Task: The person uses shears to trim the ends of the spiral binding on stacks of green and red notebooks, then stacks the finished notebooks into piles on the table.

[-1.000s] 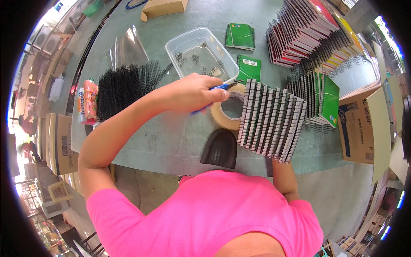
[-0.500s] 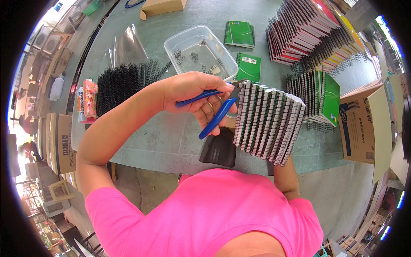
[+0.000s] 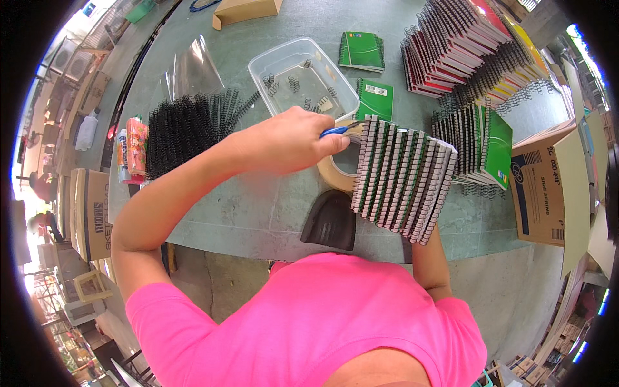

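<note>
Clenches the fingers of the left hand (image 3: 293, 138) round the pliers (image 3: 335, 131), tip near the far left corner of the notebooks (image 3: 403, 180) over the counter (image 3: 251, 216). Presumably tilts these coils-up to leave coil ends exposed. Cannot tell the right hand's grip, hidden behind them.

Bright, fairly even light covers the grey-green table (image 3: 222, 219), while the far left and right burn out to white. Glare streaks the clear plastic sheet (image 3: 192, 69). Motion blur softens the left hand's (image 3: 293, 138) lower edge. Fisheye distortion bows the table's front edge; black fills the corners.
</note>
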Demonstrator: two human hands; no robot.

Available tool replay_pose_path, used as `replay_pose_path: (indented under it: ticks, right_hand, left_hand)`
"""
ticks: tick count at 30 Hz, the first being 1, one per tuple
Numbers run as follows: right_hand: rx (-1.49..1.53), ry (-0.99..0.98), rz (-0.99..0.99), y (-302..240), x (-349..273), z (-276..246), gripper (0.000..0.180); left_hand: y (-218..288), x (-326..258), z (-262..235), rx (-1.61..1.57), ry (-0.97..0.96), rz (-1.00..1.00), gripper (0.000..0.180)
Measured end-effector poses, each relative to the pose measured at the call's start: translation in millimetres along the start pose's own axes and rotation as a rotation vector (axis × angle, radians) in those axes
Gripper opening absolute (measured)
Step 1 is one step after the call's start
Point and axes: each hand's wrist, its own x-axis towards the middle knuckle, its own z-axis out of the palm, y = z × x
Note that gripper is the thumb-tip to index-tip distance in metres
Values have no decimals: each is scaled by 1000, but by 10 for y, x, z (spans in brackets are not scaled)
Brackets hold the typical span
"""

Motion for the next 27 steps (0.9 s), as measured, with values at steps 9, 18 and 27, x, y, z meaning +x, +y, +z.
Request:
replay_pose_path:
  ticks: [9,18,27]
  right_hand:
    - [-10,-18,43,63,36,4,68]
    - [55,-3,54,59,126,242,67]
    - [46,7,45,67,152,334,66]
  left_hand:
    - [-36,2,155,-93,14,94,41]
    - [59,-23,-47,-633,-355,-179,41]
    - [37,-11,276,439,388,241,35]
